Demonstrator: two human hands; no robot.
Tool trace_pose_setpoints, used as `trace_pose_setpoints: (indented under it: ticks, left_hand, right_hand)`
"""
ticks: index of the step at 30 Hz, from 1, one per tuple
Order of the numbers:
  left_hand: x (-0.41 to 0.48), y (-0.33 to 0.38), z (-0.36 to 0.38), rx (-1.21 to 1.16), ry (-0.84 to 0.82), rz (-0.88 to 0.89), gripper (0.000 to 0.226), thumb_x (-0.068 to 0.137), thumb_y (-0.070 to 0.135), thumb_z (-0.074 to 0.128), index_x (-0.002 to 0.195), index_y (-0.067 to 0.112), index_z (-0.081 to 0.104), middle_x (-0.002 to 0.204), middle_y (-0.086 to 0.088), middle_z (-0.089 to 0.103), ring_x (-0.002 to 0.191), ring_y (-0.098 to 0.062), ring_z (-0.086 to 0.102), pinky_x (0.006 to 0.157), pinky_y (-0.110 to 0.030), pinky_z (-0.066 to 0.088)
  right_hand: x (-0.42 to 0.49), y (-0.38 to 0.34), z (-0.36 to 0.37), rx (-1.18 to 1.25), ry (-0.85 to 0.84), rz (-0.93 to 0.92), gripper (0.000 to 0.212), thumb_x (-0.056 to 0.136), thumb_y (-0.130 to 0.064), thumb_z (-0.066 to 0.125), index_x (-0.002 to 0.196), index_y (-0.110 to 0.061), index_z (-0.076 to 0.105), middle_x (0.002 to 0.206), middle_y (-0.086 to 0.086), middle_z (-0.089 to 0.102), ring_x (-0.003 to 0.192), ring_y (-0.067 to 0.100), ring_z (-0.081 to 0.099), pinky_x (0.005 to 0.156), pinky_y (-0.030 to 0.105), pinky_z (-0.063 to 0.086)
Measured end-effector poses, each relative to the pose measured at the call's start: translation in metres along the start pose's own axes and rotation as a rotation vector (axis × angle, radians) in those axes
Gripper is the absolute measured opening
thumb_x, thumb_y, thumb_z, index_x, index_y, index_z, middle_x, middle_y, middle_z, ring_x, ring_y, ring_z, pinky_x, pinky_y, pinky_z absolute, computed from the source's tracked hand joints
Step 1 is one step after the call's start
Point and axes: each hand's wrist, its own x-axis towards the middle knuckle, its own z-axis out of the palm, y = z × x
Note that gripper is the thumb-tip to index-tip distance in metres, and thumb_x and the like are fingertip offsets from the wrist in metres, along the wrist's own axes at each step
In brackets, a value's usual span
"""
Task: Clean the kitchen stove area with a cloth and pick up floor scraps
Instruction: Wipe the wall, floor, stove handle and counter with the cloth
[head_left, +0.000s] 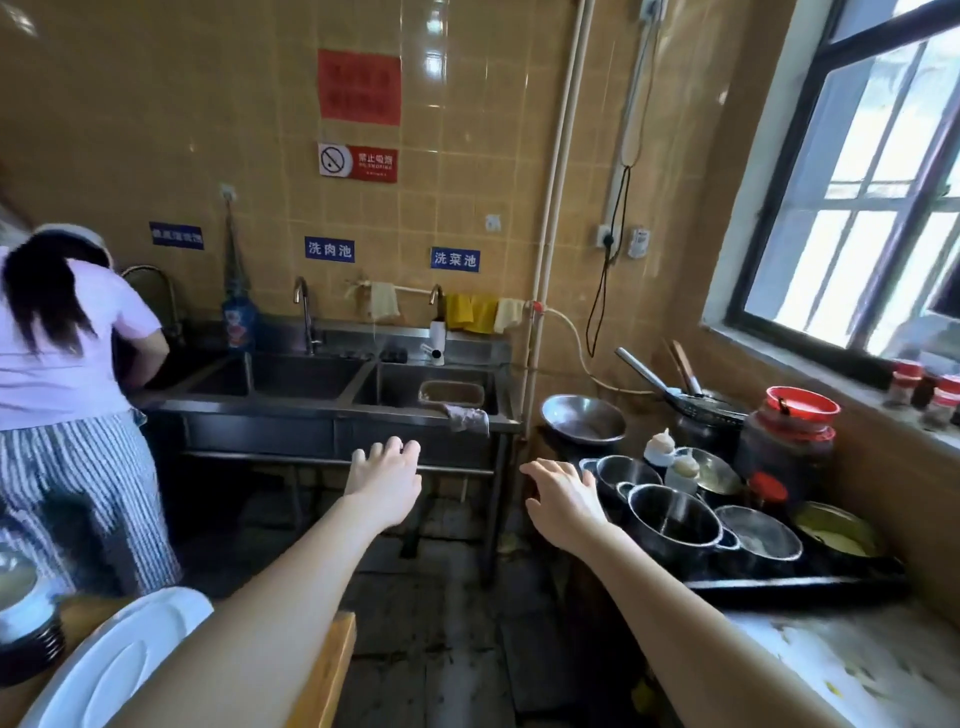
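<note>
A greyish cloth (468, 419) hangs over the front rim of the steel sink unit (311, 410), at its right compartment. My left hand (385, 477) is stretched out in front of the sink, fingers apart, holding nothing, a little below and left of that cloth. My right hand (563, 496) is also spread and holds nothing, beside the steel pots (672, 517) on the dark counter at the right. More cloths, yellow (471, 313) and pale, hang on a rail above the sink. The dark floor (447, 613) lies below my arms; a few small specks show on it.
Another person (67, 395) stands at the sink's left compartment. The right counter holds a steel bowl (583, 419), squeeze bottles, a red-lidded jar (795, 431) and a wok with utensils. White plates (119, 660) and a wooden edge sit at lower left. A window is at the right.
</note>
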Motion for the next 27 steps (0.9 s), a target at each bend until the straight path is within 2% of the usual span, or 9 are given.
trace_pose_setpoints:
  ticks: [3, 8, 12, 19, 27]
  left_hand:
    - [0.066, 0.009, 0.014, 0.02, -0.021, -0.019, 0.04, 0.098, 0.031, 0.036, 0.136, 0.02, 0.034, 0.139, -0.006, 0.041, 0.124, -0.027, 0.043, 0.103, -0.043, 0.032]
    - [0.151, 0.015, 0.029, 0.01, -0.028, -0.049, 0.039, 0.098, 0.033, 0.037, 0.135, 0.02, 0.036, 0.136, -0.006, 0.043, 0.123, -0.027, 0.043, 0.101, -0.042, 0.033]
    - [0.193, 0.008, 0.043, 0.03, -0.033, -0.067, 0.038, 0.097, 0.034, 0.038, 0.132, 0.02, 0.037, 0.134, -0.005, 0.044, 0.122, -0.026, 0.044, 0.099, -0.041, 0.033]
    - [0.286, -0.018, 0.082, 0.023, -0.015, -0.089, 0.039, 0.098, 0.032, 0.037, 0.135, 0.019, 0.037, 0.134, -0.004, 0.045, 0.122, -0.025, 0.046, 0.097, -0.04, 0.035]
    - [0.412, -0.061, 0.162, -0.007, -0.103, -0.13, 0.036, 0.098, 0.03, 0.037, 0.131, 0.018, 0.039, 0.132, -0.006, 0.046, 0.12, -0.026, 0.047, 0.096, -0.04, 0.037]
  right_hand:
    - [0.068, 0.033, 0.004, -0.037, -0.001, -0.013, 0.051, 0.088, -0.022, 0.051, 0.138, -0.026, 0.039, 0.144, -0.004, 0.039, 0.134, 0.021, 0.031, 0.109, 0.044, 0.021]
    - [0.158, 0.077, 0.012, -0.023, 0.01, 0.073, 0.051, 0.088, -0.023, 0.05, 0.138, -0.026, 0.039, 0.141, -0.001, 0.045, 0.13, 0.023, 0.037, 0.107, 0.044, 0.026]
    - [0.2, 0.085, 0.041, -0.096, -0.066, 0.0, 0.05, 0.087, -0.022, 0.048, 0.136, -0.025, 0.039, 0.14, -0.001, 0.045, 0.129, 0.024, 0.037, 0.107, 0.048, 0.025]
    - [0.304, 0.103, 0.07, -0.078, -0.08, -0.009, 0.048, 0.087, -0.02, 0.048, 0.135, -0.021, 0.04, 0.141, 0.001, 0.043, 0.13, 0.025, 0.036, 0.104, 0.045, 0.027]
    - [0.432, 0.131, 0.145, -0.065, -0.211, 0.078, 0.053, 0.088, -0.021, 0.05, 0.139, -0.023, 0.036, 0.141, 0.002, 0.044, 0.129, 0.026, 0.038, 0.104, 0.046, 0.028]
